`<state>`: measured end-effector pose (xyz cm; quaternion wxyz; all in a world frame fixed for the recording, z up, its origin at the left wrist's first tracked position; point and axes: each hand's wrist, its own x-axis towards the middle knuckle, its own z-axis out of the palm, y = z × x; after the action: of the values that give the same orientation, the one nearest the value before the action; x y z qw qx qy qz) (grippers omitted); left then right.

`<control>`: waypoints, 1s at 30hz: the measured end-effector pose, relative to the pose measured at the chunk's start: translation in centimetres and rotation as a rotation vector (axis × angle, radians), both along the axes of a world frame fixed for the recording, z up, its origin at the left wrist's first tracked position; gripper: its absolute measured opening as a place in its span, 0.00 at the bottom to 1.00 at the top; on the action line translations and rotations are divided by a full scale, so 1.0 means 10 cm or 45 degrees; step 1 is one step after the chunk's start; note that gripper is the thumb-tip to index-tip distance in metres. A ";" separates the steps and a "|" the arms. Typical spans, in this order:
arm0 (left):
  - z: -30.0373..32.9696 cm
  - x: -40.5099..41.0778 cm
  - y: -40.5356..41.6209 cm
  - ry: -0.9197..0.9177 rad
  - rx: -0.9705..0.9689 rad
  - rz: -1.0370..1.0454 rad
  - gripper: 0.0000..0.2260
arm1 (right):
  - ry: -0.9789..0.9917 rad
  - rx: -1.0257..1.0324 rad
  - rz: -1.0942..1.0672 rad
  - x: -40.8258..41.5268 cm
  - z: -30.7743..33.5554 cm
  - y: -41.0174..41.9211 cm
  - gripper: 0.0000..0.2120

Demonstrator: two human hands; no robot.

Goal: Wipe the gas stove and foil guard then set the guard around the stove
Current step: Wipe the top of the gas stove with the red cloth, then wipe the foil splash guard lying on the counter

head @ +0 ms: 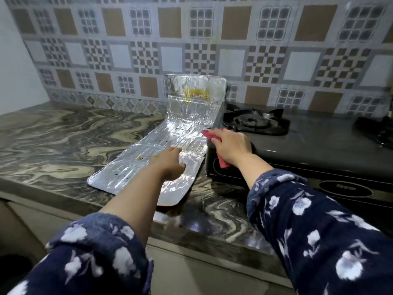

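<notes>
The silver foil guard (136, 165) lies mostly flat on the marble counter, left of the stove. Its far panel stands up against the tiled wall and carries yellow stains (196, 93). My left hand (169, 163) rests on the flat part of the foil, fingers spread, holding nothing. The black gas stove (314, 145) sits at the right with a burner (254, 122) near its back left. My right hand (230, 145) presses a red cloth (223, 162) on the stove's left edge, next to the foil.
The marbled counter (59, 135) stretches to the left of the foil, and its front edge runs below my arms. A patterned tile wall (191, 39) stands behind. A second burner (380, 133) shows at the far right. Control knobs line the stove's front (345, 188).
</notes>
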<state>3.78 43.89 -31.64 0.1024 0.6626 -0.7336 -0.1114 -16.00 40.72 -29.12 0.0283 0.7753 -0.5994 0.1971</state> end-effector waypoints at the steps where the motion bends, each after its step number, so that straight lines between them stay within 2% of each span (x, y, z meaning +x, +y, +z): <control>1: -0.03 0.16 -0.04 0.001 0.000 -0.003 0.28 | -0.020 -0.035 -0.013 0.12 0.01 -0.03 0.17; 7: -0.33 1.23 -0.25 -0.023 0.071 0.011 0.28 | 0.051 -0.129 0.053 0.89 -0.04 -0.07 0.14; 12: -0.71 1.90 -0.25 -0.062 0.053 0.066 0.26 | -0.015 0.139 0.249 1.82 -0.51 -0.07 0.17; 16: -1.07 2.29 -0.15 -0.066 0.081 0.166 0.26 | 0.183 0.509 0.407 2.39 -1.14 0.06 0.20; 18: -1.19 2.38 -0.11 -0.059 0.086 0.200 0.27 | 0.180 0.575 0.386 2.48 -1.26 0.06 0.21; 22: -1.28 2.38 -0.10 -0.121 -0.062 0.245 0.30 | 0.188 0.600 0.456 2.61 -1.26 -0.05 0.21; 26: -1.34 2.37 -0.11 -0.213 -0.105 0.321 0.32 | 0.214 0.539 0.522 2.85 -1.35 -0.17 0.21; 30: -1.34 2.37 -0.12 -0.208 -0.085 0.354 0.35 | 0.220 0.488 0.546 2.99 -1.39 -0.48 0.21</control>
<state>27.46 42.72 -45.00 0.0789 0.7606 -0.6441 -0.0174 13.87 35.89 -42.97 -0.1100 0.8893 -0.4436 0.0149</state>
